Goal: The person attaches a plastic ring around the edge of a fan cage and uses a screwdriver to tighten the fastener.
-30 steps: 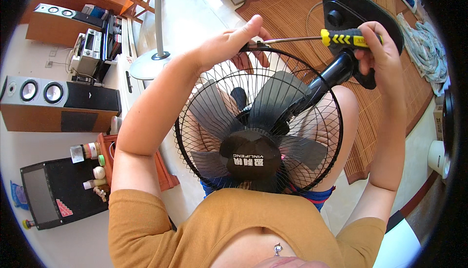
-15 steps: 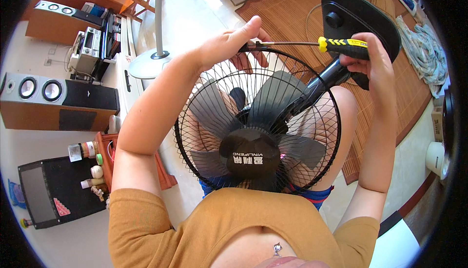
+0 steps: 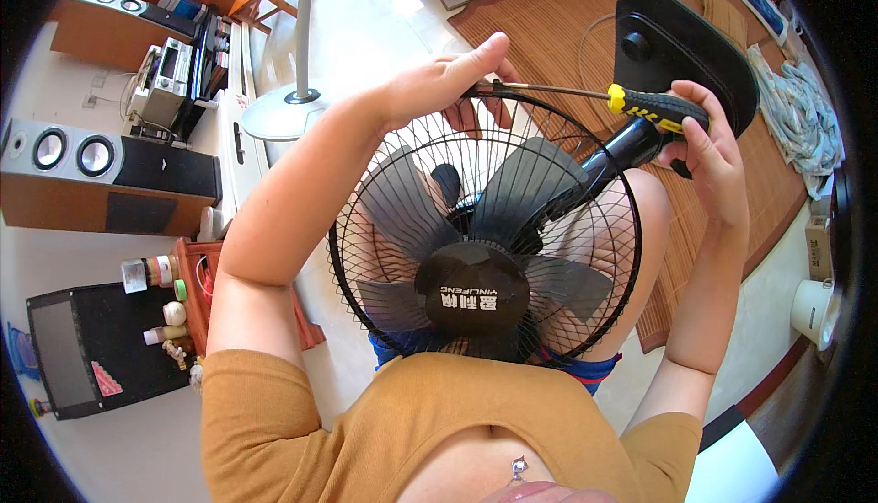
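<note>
A black electric fan [image 3: 471,288] rests on my lap, its round wire guard towards me and dark blades behind the wires. Its pole slants up to the right, to a flat black base [image 3: 690,55]. My left hand [image 3: 462,82] is closed over the guard's far rim, thumb on top and fingertips curled behind the wires. In my right hand [image 3: 709,151] is a screwdriver [image 3: 658,108] with a black and yellow handle, held between thumb and fingers. Its shaft runs left to a small clip on the rim beside my left hand. The tip's exact contact is hard to see.
A grey stand with a round base [image 3: 283,114] is at the far left. Speakers [image 3: 101,160] and a low cabinet line the left side. A brown mat [image 3: 549,18] covers the floor at right, with crumpled cloth [image 3: 805,105] beside it and a white bin [image 3: 812,311] nearer.
My right hand has turned and moved slightly down, its fingers shifted on the screwdriver handle, which now tilts down to the right. My left hand keeps its place on the rim.
</note>
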Demonstrator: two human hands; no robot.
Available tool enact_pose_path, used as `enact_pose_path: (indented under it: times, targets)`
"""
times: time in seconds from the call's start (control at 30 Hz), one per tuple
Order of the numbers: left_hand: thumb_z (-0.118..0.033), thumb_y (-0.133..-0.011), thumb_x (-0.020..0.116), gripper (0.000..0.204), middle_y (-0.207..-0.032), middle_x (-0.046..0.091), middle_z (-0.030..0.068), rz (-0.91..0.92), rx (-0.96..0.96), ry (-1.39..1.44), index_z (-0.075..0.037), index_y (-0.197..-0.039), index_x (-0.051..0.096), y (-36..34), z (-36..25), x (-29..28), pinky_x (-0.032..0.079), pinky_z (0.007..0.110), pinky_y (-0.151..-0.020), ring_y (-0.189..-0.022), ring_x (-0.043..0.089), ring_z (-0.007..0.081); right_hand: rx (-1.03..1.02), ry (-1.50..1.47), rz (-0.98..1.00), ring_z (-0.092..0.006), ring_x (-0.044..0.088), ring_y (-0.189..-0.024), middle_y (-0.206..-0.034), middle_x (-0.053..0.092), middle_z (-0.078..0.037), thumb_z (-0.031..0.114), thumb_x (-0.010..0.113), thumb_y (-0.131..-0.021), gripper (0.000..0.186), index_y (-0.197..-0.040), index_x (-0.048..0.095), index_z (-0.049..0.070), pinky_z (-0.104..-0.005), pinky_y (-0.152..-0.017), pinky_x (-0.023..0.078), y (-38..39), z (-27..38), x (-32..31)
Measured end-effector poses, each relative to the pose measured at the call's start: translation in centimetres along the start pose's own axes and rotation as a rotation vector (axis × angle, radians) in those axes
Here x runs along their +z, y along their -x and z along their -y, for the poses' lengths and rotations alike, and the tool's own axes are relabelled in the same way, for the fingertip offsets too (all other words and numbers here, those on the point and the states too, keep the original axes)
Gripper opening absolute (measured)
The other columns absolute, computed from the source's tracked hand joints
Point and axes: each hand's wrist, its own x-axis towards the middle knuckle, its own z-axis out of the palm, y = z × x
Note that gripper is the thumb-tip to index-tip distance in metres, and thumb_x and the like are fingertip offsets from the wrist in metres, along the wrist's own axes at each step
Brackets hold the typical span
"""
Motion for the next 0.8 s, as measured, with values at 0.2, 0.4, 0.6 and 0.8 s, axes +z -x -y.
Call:
enact_pose_path:
  times: [0.2, 0.4, 0.6, 0.8]
  targets:
    - [-0.070, -0.089, 0.018, 0.077, -0.091, 0.068, 0.0086, 0.028, 0.014, 0.028, -0.007, -0.113, 0.055, -0.3, 0.0, 0.0, 0.050, 0.022, -0.062, -0.070, 0.065, 0.0136, 0.470, 0.372, 0.157, -0.0083, 0.055, -0.071, -0.090, 0.056, -0.008, 0.044, 0.051, -0.093, 0.050, -0.120, 0.047, 0.003, -0.0162, -0.045, 0.042, -1.2, 0.5, -2.4]
    - [-0.074, -0.086, 0.018, 0.085, -0.088, 0.068, 0.0120, -0.034, 0.022, 0.021, -0.004, -0.116, 0.055, 0.1, -0.1, 0.4, 0.049, 0.026, -0.061, -0.063, 0.063, 0.0168, -0.107, 0.100, 0.125, -0.0108, 0.059, -0.070, -0.088, 0.057, -0.007, 0.043, 0.049, -0.093, 0.044, -0.114, 0.048, 0.003, -0.0194, -0.047, 0.046, 0.4, -1.4, -1.6]
    - [-0.076, -0.084, 0.018, 0.087, -0.086, 0.068, 0.0104, -0.032, 0.019, 0.034, -0.004, -0.117, 0.054, -0.1, -0.2, 0.3, 0.048, 0.026, -0.061, -0.062, 0.063, 0.0161, 0.299, 0.218, 0.167, -0.0149, 0.063, -0.071, -0.084, 0.061, -0.012, 0.045, 0.045, -0.095, 0.048, -0.117, 0.047, 0.003, -0.0206, -0.060, 0.049, -1.1, -0.9, -3.1]
    - [-0.074, -0.085, 0.017, 0.084, -0.088, 0.068, 0.0090, 0.008, 0.009, 0.036, -0.006, -0.116, 0.055, 0.1, -0.2, 0.3, 0.048, 0.024, -0.062, -0.066, 0.062, 0.0142, -0.038, -0.229, 0.005, -0.0237, 0.061, -0.104, -0.115, 0.057, -0.022, 0.031, 0.047, -0.096, 0.042, -0.125, 0.042, 0.002, -0.0286, -0.080, 0.054, 0.3, -0.9, 0.2]
